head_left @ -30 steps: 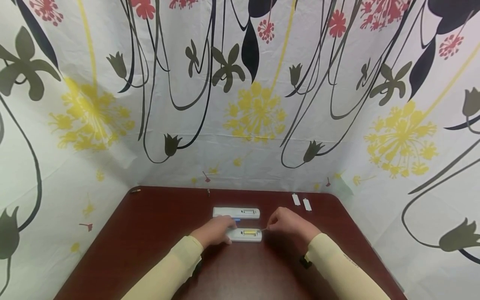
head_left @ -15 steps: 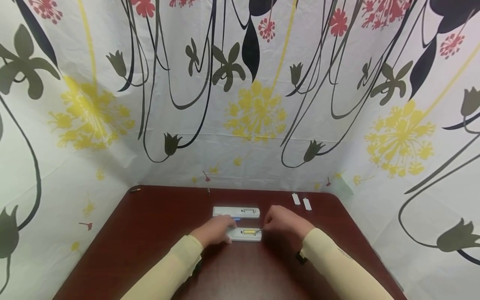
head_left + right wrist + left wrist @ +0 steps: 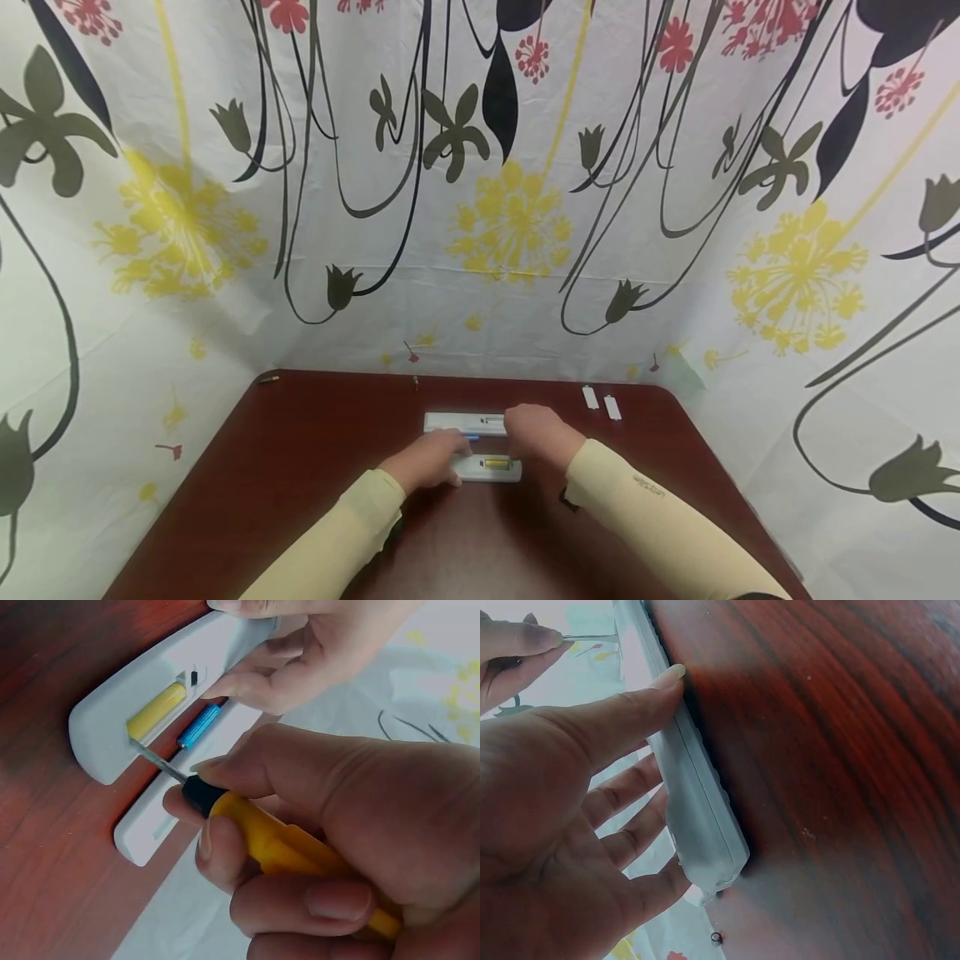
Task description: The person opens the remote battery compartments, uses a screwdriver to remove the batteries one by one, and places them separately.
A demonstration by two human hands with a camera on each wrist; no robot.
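Note:
My left hand [image 3: 426, 460] grips a white remote control [image 3: 94, 735] by its edges, with the thumb along the near side in the left wrist view. A yellow battery [image 3: 156, 710] lies in the remote's uncovered compartment. My right hand [image 3: 542, 433] is wrapped round a yellow-handled screwdriver [image 3: 259, 829] with a black collar. Its metal tip touches or nearly touches the end of the yellow battery in the right wrist view. Behind this remote lies a second white remote [image 3: 457, 422], partly covered by my right hand. A blue battery [image 3: 199, 726] sits between the two remotes.
Two small white covers [image 3: 612, 407] lie at the back right of the dark red table [image 3: 315, 433]. Small slim objects [image 3: 267, 379] lie near the back edge, too small to name. A flowered cloth [image 3: 517, 317] hangs round the table.
My right hand has moved left with the screwdriver, from beside the remote's right end to over it, now covering part of the second remote. My left hand has stayed in place.

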